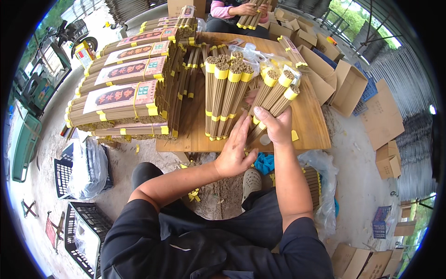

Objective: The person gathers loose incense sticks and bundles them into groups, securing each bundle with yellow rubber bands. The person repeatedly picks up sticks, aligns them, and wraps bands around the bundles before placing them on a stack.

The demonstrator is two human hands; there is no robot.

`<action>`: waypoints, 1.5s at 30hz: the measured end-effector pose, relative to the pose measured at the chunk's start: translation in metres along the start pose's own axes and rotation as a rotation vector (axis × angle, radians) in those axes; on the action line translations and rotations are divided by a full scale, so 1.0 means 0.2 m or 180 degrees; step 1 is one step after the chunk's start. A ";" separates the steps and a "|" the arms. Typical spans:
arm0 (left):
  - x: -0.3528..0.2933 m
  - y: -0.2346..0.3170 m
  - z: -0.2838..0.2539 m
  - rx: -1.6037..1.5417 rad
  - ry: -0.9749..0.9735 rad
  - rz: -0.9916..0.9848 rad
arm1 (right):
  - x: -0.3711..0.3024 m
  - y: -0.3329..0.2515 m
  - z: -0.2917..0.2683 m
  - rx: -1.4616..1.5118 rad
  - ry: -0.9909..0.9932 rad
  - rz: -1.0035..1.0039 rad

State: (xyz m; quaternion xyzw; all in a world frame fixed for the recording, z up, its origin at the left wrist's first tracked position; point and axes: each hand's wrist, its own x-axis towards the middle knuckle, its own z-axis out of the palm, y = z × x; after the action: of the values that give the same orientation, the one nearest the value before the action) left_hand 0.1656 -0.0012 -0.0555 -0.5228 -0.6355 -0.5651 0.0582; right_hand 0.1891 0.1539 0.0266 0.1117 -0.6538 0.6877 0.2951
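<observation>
My right hand (278, 126) grips a few tilted incense stick bundles (274, 95), each wrapped with yellow paper bands near its ends. Its thumb lies across their lower part. My left hand (236, 148) has its fingers stretched out, the fingertips beside the lower end of those bundles. Just left of it, several banded incense bundles (225, 97) stand upright in a tight group on the wooden table (311, 130). Whether the left fingers touch that group I cannot tell. Behind the right hand's bundles, part of what lies on the table is hidden.
A tall stack of labelled incense packs (123, 100) fills the table's left side. Clear plastic bags (260, 56) lie behind the bundles. Across the table a person (241, 14) holds more sticks. Cardboard boxes (348, 86) stand at right; black crates (83, 232) sit at lower left.
</observation>
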 end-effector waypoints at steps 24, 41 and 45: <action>0.23 -0.04 0.17 -0.0828 0.0765 -0.1039 | 0.04 -0.04 -0.11 0.0415 -0.0029 0.0340; 0.23 -0.18 0.14 -0.1112 0.0088 -0.1080 | 0.02 -0.04 -0.24 -0.0217 -0.0313 0.0328; 0.22 -0.17 0.16 -0.0991 0.0239 -0.0807 | -0.01 -0.05 -0.24 -0.0177 -0.0270 0.0339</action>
State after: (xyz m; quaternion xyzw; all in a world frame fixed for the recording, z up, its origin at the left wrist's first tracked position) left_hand 0.1380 0.0570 -0.0605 -0.4199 -0.5986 -0.6785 -0.0712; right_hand 0.2064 0.1999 0.0281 0.0976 -0.6897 0.6786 0.2331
